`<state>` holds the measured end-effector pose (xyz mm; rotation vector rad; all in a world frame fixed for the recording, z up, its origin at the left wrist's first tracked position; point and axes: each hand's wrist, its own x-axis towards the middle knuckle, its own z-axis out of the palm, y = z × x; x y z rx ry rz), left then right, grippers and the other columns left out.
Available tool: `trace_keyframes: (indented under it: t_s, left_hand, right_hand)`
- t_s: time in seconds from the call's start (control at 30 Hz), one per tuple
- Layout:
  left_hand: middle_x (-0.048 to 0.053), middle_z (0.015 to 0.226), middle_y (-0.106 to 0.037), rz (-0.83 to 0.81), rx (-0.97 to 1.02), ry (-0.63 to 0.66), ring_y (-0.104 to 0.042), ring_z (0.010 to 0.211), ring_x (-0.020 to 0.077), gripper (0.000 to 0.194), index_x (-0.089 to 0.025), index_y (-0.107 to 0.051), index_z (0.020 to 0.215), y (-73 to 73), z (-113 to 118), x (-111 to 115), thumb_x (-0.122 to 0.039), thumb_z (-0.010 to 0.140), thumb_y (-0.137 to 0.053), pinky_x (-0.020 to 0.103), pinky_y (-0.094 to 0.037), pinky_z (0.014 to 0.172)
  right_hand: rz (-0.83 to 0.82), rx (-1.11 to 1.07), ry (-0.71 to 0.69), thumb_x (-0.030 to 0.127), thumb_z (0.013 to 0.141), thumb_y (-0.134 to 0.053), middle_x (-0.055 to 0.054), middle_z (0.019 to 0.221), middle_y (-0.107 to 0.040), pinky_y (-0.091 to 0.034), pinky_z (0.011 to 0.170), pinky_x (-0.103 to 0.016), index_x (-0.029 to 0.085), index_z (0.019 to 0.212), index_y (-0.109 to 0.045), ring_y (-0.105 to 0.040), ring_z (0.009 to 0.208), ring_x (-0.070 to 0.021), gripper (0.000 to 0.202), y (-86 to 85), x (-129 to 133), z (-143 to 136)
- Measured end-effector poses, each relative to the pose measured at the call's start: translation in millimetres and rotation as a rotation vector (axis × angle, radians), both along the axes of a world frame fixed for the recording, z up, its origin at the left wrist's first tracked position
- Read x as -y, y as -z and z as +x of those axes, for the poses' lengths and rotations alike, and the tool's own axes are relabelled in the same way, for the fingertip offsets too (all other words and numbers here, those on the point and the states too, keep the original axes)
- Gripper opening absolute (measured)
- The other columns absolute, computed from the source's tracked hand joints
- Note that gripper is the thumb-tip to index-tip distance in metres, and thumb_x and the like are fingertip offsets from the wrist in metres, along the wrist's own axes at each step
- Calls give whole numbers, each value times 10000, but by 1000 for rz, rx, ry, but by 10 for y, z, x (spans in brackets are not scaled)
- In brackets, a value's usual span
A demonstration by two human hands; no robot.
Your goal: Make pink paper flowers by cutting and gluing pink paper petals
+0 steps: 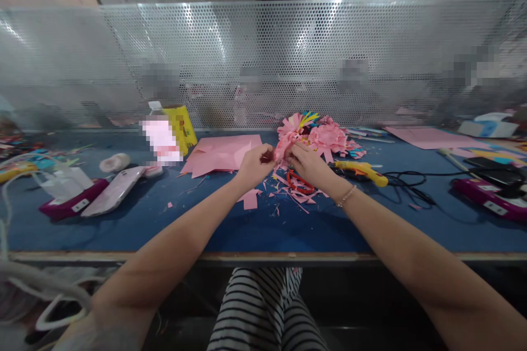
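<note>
Forearms (pixel 177 247) reach in from both lower corners, angled toward the middle of the desk. Perforated metal screen (pixel 288 38) spans the far side. Blue-topped desk (pixel 321 230) runs the full width beneath.

Pink paper sheets (pixel 218 153) lie loosely overlapped, left of center. Heap of ruffled paper blooms (pixel 329 137) sits just behind and to the right of the hands; yellow strips poke from it. Phone (pixel 117 192) lies farther left, leaning on a purple power strip (pixel 61 208).

Left hand (pixel 256 164) and right hand (pixel 308 163) meet at center over a small crumpled pink paper piece (pixel 284 147), held above the desk, in front of the blooms. Right grip: fingers closed on the piece. Left grip: thumb and fingertips curled in at its left edge; cannot tell whether they pinch it.

Yellow-handled tool (pixel 373 174), cord attached, rests right of the right hand, untouched. Red loops (pixel 302 191), perhaps scissor handles, lie below that hand. Pink scraps (pixel 250 200) scatter nearest the person.

Judgement: fine shaping or fixing of the piece is in hand. Any further move calls for one hand steadying it and light fingertip pressure from the other; thin paper probably creases easily.
</note>
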<state>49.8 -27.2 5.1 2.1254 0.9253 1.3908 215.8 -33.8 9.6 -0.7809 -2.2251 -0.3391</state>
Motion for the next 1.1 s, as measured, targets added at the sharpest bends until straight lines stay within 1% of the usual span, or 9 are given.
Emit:
trace_keyframes:
  t_s: [0.1,0.3,0.4,0.57,0.7,0.77,0.83,0.97,1.1]
  left_hand:
    - [-7,629,-499,4,-15,-8,-443,593,89,52,-160,-493,650,-1,8,2,-165,623,-537,240,-383,580]
    - [-24,624,-486,2,-30,-25,-432,582,73,73,-155,-473,654,5,8,-5,-176,621,-535,221,-382,576]
    - [-26,627,-478,-1,-25,-13,-438,596,72,81,-152,-461,650,8,2,-8,-182,627,-532,210,-385,573]
    - [-23,617,-477,15,-20,-36,-439,590,72,85,-155,-453,647,4,-7,-17,-176,630,-533,207,-382,571]
    - [-21,628,-484,27,-1,-46,-450,596,76,82,-159,-459,667,17,-22,-50,-173,629,-531,213,-377,573]
    - [-22,620,-480,30,9,-63,-448,591,76,85,-161,-458,664,21,-29,-63,-172,626,-534,213,-372,569]
    - [-24,606,-471,36,11,-81,-440,582,75,93,-160,-452,647,18,-35,-68,-169,618,-540,210,-365,561]
    - [-29,600,-459,26,27,-92,-434,569,69,101,-156,-450,640,3,-42,-67,-170,609,-546,205,-362,553]
    - [-32,597,-458,-3,48,-106,-444,562,70,110,-154,-458,647,11,-53,-91,-201,614,-551,206,-370,550]
  right_hand:
    - [-6,24,14,100,799,-361,-56,766,-476,-415,741,-336,182,742,-455,-449,802,-175,137,8,-15,6]
    - [55,73,2,124,810,-350,-66,767,-465,-421,736,-361,175,742,-465,-441,822,-192,143,27,-47,19]
    - [62,84,30,124,825,-323,-74,760,-470,-418,737,-355,164,741,-466,-431,805,-190,171,33,-54,15]
    - [101,115,72,134,841,-284,-83,785,-475,-402,769,-367,164,734,-467,-413,810,-192,215,40,-50,22]
    - [132,101,98,125,831,-288,-80,783,-460,-398,748,-385,176,713,-451,-414,788,-196,209,33,-53,58]
    - [136,46,100,126,823,-297,-77,771,-452,-399,731,-383,184,700,-431,-417,771,-195,191,31,-69,85]
    - [115,-57,113,129,814,-308,-70,759,-452,-399,703,-367,190,708,-412,-424,752,-189,160,34,-90,111]
    - [12,-231,154,137,802,-325,-46,729,-478,-385,649,-326,192,754,-403,-439,698,-164,107,46,-118,144]
    - [-74,-301,158,162,759,-403,-29,694,-495,-369,599,-286,188,740,-430,-446,646,-141,42,37,-121,159]
